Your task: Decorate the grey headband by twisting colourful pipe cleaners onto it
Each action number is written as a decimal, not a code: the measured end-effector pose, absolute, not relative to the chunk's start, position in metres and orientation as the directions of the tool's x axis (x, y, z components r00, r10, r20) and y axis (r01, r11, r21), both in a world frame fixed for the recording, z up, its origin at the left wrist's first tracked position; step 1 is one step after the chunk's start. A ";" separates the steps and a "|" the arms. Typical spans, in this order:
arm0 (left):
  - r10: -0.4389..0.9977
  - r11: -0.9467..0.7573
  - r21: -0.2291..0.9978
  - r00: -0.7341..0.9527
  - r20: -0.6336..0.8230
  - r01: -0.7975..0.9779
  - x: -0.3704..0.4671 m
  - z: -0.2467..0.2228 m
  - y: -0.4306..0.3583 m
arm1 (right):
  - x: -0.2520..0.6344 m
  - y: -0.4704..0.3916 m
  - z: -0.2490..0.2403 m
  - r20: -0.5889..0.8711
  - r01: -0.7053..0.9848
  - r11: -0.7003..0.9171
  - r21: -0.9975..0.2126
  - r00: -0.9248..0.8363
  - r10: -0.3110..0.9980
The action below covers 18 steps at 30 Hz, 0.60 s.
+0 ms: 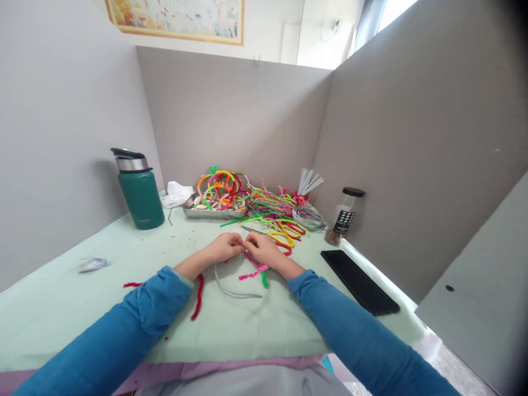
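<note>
Left fingers (pixel 235 240) and right fingers (pixel 249 242) pinch closed, nearly meeting; anything between is hidden. Just below, a fuzzy pink chenille stem (pixel 251 274) and a fuzzy green stub (pixel 264 280) adjoin a smooth, curved grey band (pixel 235 294), its upper end unclear.

The pale green surface (pixel 82 319) carries a green bottle (pixel 142 199), a loaded metal tray (pixel 214 214), tangled bright fuzzy stems (pixel 270 203), coiled grey wire (pixel 307 221), a black-capped jar (pixel 343 220) and a flat black slab (pixel 358 281).

There are two hands (pixel 223 246), one flask (pixel 141 199), one jar (pixel 344 221), one tray (pixel 216 214) and one framed picture (pixel 177 19)
</note>
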State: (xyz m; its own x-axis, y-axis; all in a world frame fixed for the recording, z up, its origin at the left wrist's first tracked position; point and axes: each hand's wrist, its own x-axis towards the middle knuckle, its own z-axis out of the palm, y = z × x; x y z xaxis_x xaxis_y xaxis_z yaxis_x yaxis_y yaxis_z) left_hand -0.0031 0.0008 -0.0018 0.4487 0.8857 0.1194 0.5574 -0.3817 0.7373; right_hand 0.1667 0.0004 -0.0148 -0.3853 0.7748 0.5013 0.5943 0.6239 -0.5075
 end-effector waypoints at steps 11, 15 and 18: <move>0.881 -0.386 0.729 0.460 0.110 0.565 -0.004 -0.003 0.002 | 0.167 0.000 -0.015 0.499 0.609 0.627 -0.485 -0.396 0.770; 0.884 -0.381 0.723 0.456 0.103 0.576 -0.004 -0.003 0.003 | 0.167 0.001 -0.015 0.502 0.609 0.631 -0.480 -0.399 0.767; 0.883 -0.386 0.720 0.457 0.107 0.576 -0.003 -0.002 0.003 | 0.167 0.000 -0.015 0.499 0.613 0.627 -0.481 -0.396 0.770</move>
